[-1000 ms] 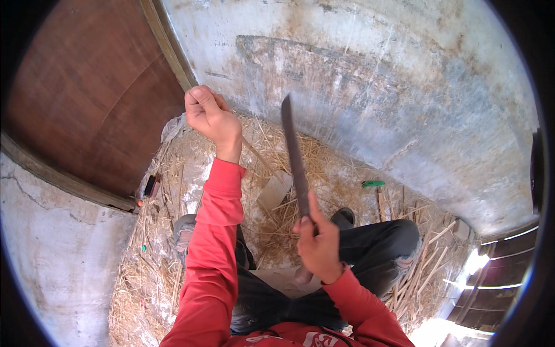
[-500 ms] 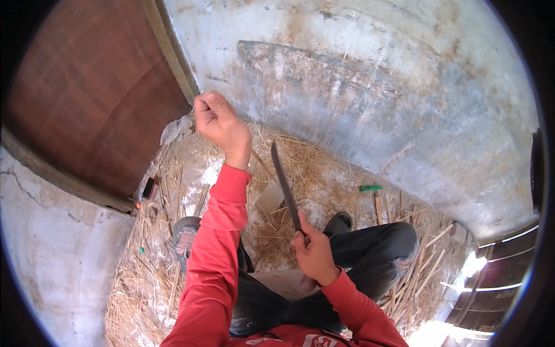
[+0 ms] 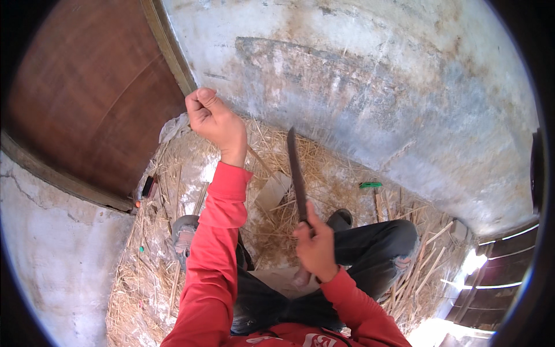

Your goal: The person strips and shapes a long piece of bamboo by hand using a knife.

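Note:
My right hand [image 3: 316,246], in front of my lap, is closed around the handle of a machete [image 3: 297,173]. Its long dark blade points up and away from me, and a rounded brown end shows below the fist. My left hand [image 3: 215,118] is raised farther out to the left, near the foot of the wall, with its fingers curled in. What lies inside those fingers is hidden. A thin wooden strip [image 3: 263,162] shows beside the left wrist, running toward the floor; whether the hand holds it I cannot tell. The blade is apart from the left hand.
Straw [image 3: 312,156] litters the floor below a stained wall [image 3: 358,87]. A pale flat board [image 3: 274,192] and a green object [image 3: 370,185] lie there. Split sticks [image 3: 425,266] are piled at right, past my bent knee [image 3: 399,237]. A brown door panel [image 3: 87,98] stands at left.
My right hand and the machete have moved up and slightly right, with the blade now more upright. My left hand has shifted a little to the left and stays closed.

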Tool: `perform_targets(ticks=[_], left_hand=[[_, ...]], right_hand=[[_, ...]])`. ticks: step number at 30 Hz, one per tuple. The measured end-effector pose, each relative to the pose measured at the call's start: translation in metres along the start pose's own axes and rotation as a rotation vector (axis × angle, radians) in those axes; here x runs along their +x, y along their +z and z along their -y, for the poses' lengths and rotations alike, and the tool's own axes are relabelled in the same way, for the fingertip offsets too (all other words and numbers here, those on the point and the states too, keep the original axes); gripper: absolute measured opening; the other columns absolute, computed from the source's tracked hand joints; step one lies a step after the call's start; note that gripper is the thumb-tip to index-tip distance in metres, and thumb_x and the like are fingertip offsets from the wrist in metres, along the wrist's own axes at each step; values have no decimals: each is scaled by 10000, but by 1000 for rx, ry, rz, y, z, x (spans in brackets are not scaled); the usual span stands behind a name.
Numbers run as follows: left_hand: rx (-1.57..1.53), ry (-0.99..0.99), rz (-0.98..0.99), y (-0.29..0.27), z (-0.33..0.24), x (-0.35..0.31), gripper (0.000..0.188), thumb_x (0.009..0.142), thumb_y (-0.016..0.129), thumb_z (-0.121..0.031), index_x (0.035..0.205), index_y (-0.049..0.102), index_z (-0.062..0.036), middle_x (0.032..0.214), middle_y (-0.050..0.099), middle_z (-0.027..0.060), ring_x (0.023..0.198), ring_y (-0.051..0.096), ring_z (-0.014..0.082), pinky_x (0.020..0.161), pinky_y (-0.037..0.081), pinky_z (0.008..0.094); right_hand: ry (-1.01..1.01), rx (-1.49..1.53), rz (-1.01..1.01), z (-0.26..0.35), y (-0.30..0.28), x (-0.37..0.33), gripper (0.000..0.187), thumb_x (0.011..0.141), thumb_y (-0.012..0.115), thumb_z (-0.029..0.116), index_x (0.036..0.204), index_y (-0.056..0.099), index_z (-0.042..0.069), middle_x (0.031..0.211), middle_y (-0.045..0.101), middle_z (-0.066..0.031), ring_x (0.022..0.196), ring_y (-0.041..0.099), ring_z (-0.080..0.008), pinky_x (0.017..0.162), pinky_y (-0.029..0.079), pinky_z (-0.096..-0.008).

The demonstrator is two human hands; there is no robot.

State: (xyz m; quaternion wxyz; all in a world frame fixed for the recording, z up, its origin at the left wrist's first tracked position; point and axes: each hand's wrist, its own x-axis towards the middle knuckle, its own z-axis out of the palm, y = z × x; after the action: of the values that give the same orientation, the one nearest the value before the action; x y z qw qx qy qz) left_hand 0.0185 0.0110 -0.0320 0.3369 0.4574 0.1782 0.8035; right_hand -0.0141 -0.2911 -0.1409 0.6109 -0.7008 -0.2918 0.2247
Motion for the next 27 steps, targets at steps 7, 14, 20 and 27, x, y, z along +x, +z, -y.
perform_targets(ticks=[7,14,20,27], left_hand=[[53,21,14,4,5,0,336,1097,566,-327,886,528,-69,698,459,-55,580,381,22,508,286,225],[-46,-84,44,7,-7,-10,323,1099,561,-309,893,527,-62,704,457,-41,605,388,44,529,284,234],[-460,-507,606,-10,-19,16,425,1113,445,-411,821,461,-103,629,318,-54,537,268,72,496,224,261],[-561,-636,666,-23,-6,26,515,1096,395,-467,704,382,-134,590,238,-57,518,194,91,496,176,286]], right_hand=[[-344,369,-422,102,-2,15,632,1014,491,-3,1622,324,30,824,668,-68,547,524,-29,509,441,-222],[25,-217,183,-37,5,-6,598,985,549,23,1567,411,2,751,657,-73,602,558,-86,597,484,-259],[0,-38,37,4,-9,8,608,991,571,35,1574,404,8,798,674,-55,617,553,-71,604,477,-241],[-296,218,-291,96,-12,26,652,1000,528,-12,1615,312,-7,816,679,-41,580,537,-17,531,425,-186]])
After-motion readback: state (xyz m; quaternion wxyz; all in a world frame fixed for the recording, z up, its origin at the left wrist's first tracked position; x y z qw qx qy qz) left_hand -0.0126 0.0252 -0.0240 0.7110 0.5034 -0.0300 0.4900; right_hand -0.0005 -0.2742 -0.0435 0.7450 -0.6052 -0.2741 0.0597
